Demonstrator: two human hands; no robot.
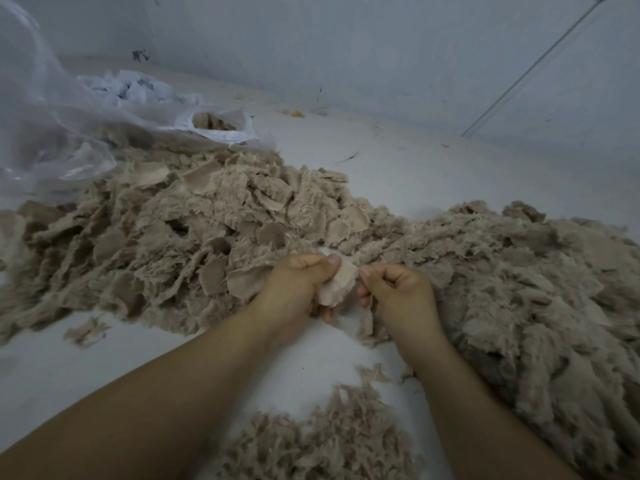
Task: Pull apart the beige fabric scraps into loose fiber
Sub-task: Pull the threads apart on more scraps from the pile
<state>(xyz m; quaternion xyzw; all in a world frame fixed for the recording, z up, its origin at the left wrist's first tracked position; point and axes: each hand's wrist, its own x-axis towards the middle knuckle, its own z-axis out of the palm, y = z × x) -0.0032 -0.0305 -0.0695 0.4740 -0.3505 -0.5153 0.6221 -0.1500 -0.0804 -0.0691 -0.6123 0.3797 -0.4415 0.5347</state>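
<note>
Left hand (298, 285) and right hand (398, 289) pinched one beige fabric scrap (337, 284) between them, above the scrap heap (180, 237) on the white floor (433, 168).

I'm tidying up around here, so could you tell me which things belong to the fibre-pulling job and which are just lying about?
Part of the job:
- scrap held between left hand and right hand
- scrap heap
- pulled fibre pile

Lying about:
- plastic bag
- white cloth bits
- yellow crumb
</note>
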